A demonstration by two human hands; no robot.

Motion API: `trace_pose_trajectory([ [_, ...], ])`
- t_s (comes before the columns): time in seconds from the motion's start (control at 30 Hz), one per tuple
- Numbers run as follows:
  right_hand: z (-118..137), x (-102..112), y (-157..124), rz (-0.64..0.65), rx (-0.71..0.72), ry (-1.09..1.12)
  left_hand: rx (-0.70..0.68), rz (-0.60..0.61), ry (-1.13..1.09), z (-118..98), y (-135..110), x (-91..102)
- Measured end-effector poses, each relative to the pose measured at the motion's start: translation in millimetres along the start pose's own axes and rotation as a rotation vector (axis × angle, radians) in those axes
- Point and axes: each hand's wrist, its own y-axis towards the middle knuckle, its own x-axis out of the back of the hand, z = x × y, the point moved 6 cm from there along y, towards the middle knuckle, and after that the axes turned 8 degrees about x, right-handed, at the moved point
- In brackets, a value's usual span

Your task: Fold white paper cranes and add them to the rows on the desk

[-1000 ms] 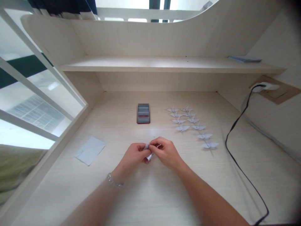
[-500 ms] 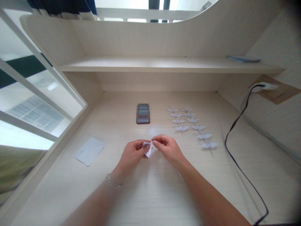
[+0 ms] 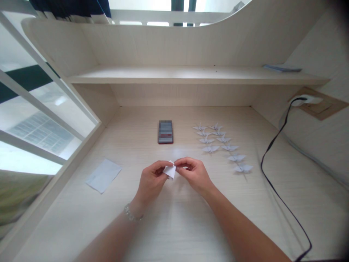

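Note:
A small folded piece of white paper [image 3: 170, 171] is held above the desk, between my two hands. My left hand [image 3: 153, 179] grips its left side, the thumb and fingers closed on it. At the paper's upper right edge, my right hand [image 3: 193, 171] pinches with thumb and index finger. Several white paper cranes [image 3: 210, 149] stand in two slanting rows on the desk, beyond and to the right of my right hand. A flat white paper sheet [image 3: 104, 175] lies to the left of my left hand.
A phone-like dark device [image 3: 165, 131] with a blurred screen lies beyond my hands. From a wall socket [image 3: 316, 102] at the right, a black cable [image 3: 275, 191] runs down across the desk [image 3: 174, 229]. A shelf [image 3: 191, 80] spans the back, with a flat bluish item [image 3: 282, 68] on it.
The folded paper has turned in my hands and now shows a broader plain face. My left thumb has shifted up to its top edge, and my right fingertips now meet the paper.

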Motion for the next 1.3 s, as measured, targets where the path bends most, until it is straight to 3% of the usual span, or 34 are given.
trace_pose_trajectory([
  [0.2,-7.9,-1.6,0.3,0.018,-0.057,0.101,0.012,0.039,0.049,1.3,1.2,0.6],
  [0.63,-9.2,-3.2,0.3,0.065,-0.136,0.022,0.107,0.065,0.064,7.0,5.9,-2.2],
  [0.97,-4.6,-4.0,-0.6,0.002,-0.035,0.125,0.019,0.001,-0.048,2.1,2.0,2.0],
  [1.3,-5.1,-4.3,-0.8,-0.016,-0.023,0.132,-0.010,-0.034,-0.078,2.2,2.0,5.1],
])
